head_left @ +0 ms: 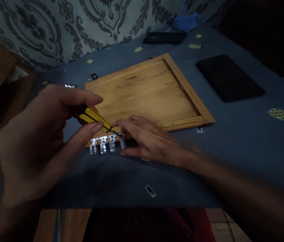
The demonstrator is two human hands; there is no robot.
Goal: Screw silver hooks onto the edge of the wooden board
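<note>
On the left, your left hand grasps the yellow-and-black screwdriver, its tip down at the rightmost of 4 metal hooks. These sit along the near edge of the wooden panel, by its near-left corner. Your right hand curls beside that last hook; whether it pinches it, I cannot tell. You seem to be turning a screw; that likely calls for a steady hook and an aligned shaft.

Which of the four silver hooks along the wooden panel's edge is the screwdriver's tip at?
The rightmost hook, right beside the right hand. The other three hooks lie farther left, away from the tip of the screwdriver.
</note>
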